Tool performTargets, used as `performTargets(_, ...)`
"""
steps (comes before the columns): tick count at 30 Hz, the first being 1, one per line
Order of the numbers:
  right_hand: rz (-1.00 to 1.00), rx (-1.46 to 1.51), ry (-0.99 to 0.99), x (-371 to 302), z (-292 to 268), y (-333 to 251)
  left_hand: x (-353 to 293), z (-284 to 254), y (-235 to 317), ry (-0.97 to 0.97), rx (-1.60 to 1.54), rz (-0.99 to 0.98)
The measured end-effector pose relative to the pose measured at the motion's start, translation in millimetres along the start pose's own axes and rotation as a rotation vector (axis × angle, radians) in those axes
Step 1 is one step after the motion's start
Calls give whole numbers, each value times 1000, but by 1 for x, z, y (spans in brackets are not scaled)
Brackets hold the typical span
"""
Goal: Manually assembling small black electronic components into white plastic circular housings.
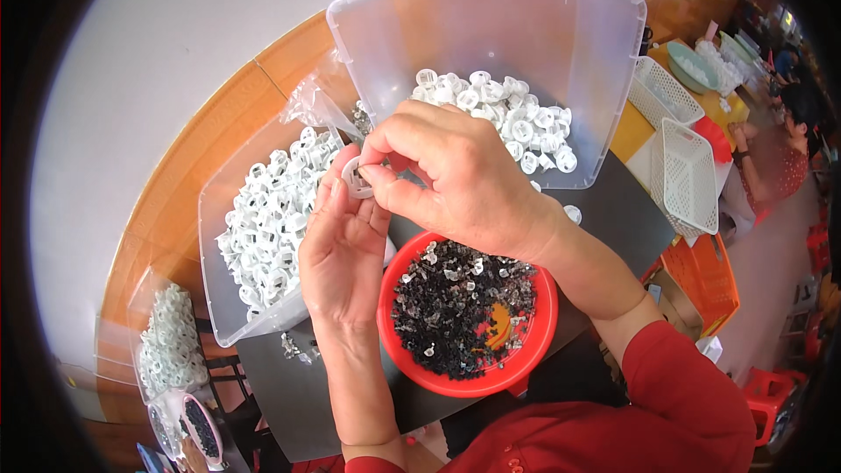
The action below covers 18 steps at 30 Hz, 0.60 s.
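Centre frame: left hand (343, 250), palm up, grips a small white ring-shaped plastic part (355, 178) at its fingertips. Right hand (455, 180) comes over from the right, thumb and forefinger pinched on the same part; whether they hold some smaller piece against it is hard to tell. Directly below the hands, a red bowl (526, 359) of small dark and clear bits. Left of centre, a clear tray (215, 298) of white rings. Upper centre, a large clear bin (491, 26) with more rings. White baskets (688, 175) at right.
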State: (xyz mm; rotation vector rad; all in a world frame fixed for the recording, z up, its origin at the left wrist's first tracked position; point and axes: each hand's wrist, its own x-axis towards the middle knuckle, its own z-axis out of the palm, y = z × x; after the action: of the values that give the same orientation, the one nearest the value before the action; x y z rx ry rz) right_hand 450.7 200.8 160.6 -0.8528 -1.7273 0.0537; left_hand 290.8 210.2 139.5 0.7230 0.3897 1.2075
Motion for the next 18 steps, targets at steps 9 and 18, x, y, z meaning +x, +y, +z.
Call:
performTargets(9,-100,-138,29,0,3,0,-1,2,0,-56,-60,-20)
performTargets(18,-183,-120,50,0,4,0,-2,2,2,-26,18,-14)
